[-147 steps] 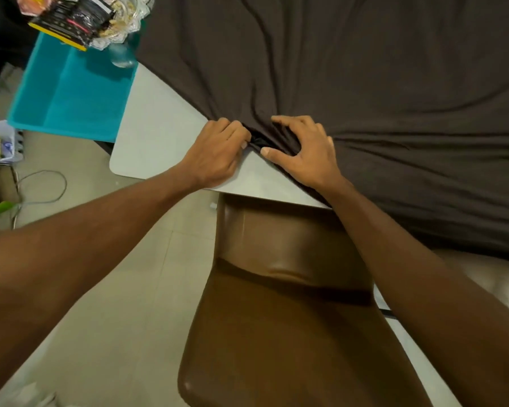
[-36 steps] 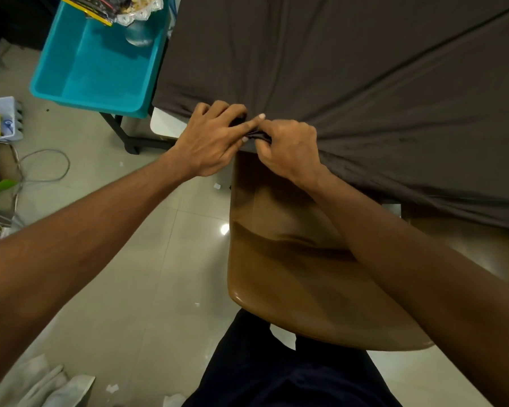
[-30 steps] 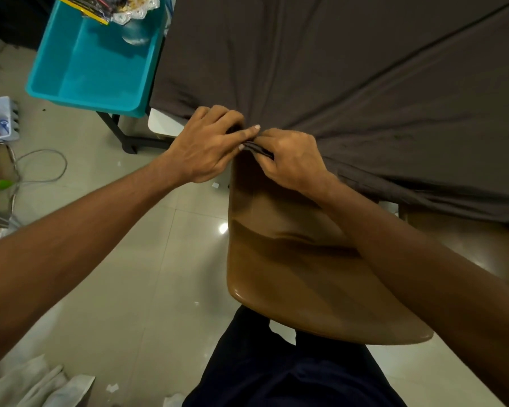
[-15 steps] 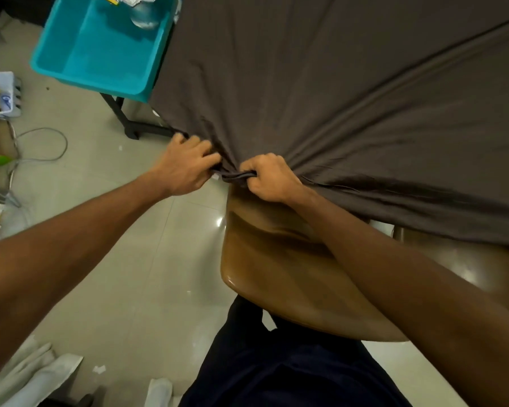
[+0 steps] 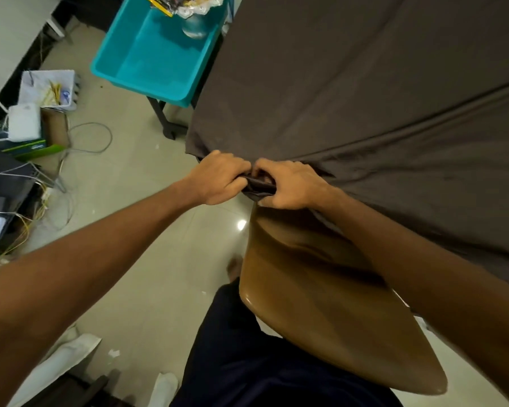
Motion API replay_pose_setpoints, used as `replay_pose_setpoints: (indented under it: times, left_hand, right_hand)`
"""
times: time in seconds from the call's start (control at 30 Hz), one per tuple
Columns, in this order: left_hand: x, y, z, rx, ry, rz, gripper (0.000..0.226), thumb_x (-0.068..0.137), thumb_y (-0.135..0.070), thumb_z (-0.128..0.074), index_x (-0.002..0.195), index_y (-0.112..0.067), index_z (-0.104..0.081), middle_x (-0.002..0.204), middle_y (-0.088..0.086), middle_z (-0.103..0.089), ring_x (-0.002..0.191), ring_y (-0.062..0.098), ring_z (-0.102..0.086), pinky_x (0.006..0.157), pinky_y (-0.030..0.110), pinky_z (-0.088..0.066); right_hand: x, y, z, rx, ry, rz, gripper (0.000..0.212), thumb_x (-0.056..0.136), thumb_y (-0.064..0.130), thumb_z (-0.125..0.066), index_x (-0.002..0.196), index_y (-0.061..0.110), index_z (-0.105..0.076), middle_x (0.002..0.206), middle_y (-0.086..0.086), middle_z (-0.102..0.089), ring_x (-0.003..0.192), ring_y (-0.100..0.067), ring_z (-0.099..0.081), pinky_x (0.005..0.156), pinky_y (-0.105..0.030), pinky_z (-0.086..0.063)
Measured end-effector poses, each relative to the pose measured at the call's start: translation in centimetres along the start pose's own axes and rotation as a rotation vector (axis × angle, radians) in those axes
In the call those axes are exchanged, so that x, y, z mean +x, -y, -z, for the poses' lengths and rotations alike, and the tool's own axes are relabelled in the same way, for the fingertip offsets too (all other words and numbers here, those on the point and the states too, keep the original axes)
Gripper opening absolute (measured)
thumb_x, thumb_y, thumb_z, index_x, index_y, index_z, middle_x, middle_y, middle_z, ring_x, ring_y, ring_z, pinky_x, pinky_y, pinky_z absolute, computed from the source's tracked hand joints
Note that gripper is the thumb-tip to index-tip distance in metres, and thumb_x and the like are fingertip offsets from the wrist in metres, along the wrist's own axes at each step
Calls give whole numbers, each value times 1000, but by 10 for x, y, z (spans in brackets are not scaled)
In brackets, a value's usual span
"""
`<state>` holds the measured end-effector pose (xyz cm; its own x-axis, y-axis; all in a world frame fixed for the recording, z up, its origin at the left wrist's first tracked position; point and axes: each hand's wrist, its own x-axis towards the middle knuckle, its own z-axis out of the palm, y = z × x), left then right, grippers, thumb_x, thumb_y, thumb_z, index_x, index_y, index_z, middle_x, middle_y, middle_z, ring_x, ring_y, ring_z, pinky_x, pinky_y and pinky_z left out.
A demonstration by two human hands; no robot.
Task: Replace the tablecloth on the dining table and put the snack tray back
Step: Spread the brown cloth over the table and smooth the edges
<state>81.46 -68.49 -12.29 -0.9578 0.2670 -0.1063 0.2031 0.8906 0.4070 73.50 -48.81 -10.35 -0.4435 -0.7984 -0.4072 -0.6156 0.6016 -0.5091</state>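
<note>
Drawn nearer over the chair (image 5: 321, 295), the hem of the tablecloth (image 5: 365, 98) is bunched in both fists, left hand (image 5: 218, 179) touching right hand (image 5: 291, 185), cloth spreading far-right.

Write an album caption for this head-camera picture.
The left hand and right hand grip the bunched edge of the dark tablecloth by a brown chair, teal snack tray nearby.
</note>
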Motion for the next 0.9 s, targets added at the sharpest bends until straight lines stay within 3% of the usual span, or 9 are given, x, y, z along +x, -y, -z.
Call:
replay_pose_setpoints:
  times: [0.07, 0.17, 0.27, 0.37, 0.53, 0.6, 0.73, 0.8, 0.9]
  left_hand:
    - [1, 4, 5, -202, -67, 69, 15, 90, -29, -39, 83, -19, -47, 74, 1, -58, 63, 20, -52, 61, 37, -43]
    - [8, 13, 9, -266, -99, 88, 10, 90, -28, -44, 87, -18, -46, 71, 0, -57, 60, 19, -52, 56, 34, -40]
    - [11, 23, 6, -100, -68, -54, 21, 88, -37, -53, 90, -18, -46, 68, -5, -53, 57, 16, -50, 55, 32, -36]
    - [20, 32, 10, 4, -131, -118, 30, 79, -48, -56, 94, -23, -49, 80, -6, -52, 69, 14, -46, 66, 34, -33]
    - [29, 24, 19, -9, -143, -212, 62, 71, -61, -54, 116, -18, -56, 96, -4, -60, 81, 16, -52, 75, 39, -38]
    - [27, 28, 18, 13, -172, -195, 64, 72, -62, -56, 119, -19, -57, 96, -5, -63, 81, 16, -56, 74, 38, -39]
    - [34, 45, 22, 96, -282, -141, 22, 72, -38, -64, 82, -18, -61, 72, 0, -61, 60, 24, -57, 58, 34, -35]
    - [33, 55, 27, 148, -316, -77, 18, 76, -34, -56, 69, -18, -59, 65, 0, -58, 57, 24, -54, 58, 33, -30]
    - [15, 83, 30, 198, -356, -16, 15, 78, -24, -49, 67, -19, -59, 64, -1, -58, 62, 23, -52, 66, 32, -25]
  right_hand:
    - [3, 12, -11, -8, -251, 21, 56, 77, 46, -70, 126, 30, -48, 114, 6, -62, 95, -19, -62, 77, -37, -51]
    - [16, 25, -22, -73, -431, -60, 31, 81, 29, -55, 110, 19, -61, 102, -3, -69, 88, -33, -66, 71, -40, -51]
    - [25, 24, -16, 77, -435, -88, 27, 75, 29, -49, 89, 19, -70, 83, -5, -72, 76, -34, -65, 66, -34, -44]
    - [23, 22, -10, 246, -443, -164, 24, 73, 29, -53, 86, 19, -70, 73, 6, -65, 69, -22, -62, 66, -33, -45]
    - [27, 33, 2, 124, -559, -313, 26, 69, 38, -50, 76, 20, -68, 68, 2, -67, 63, -24, -60, 59, -35, -50]
    - [30, 40, 9, 93, -590, -335, 21, 68, 38, -51, 70, 21, -63, 63, 5, -63, 59, -22, -57, 56, -34, -48]
    - [37, 55, 10, 83, -530, -243, 15, 76, 34, -57, 67, 22, -56, 59, 9, -53, 54, -21, -50, 54, -38, -46]
    - [36, 55, 9, 154, -487, -244, 26, 83, 31, -59, 63, 16, -52, 55, 3, -52, 51, -24, -47, 51, -39, -42]
    - [33, 50, 10, 271, -334, -299, 31, 93, 30, -62, 67, 13, -61, 57, 0, -56, 53, -23, -53, 51, -32, -37]
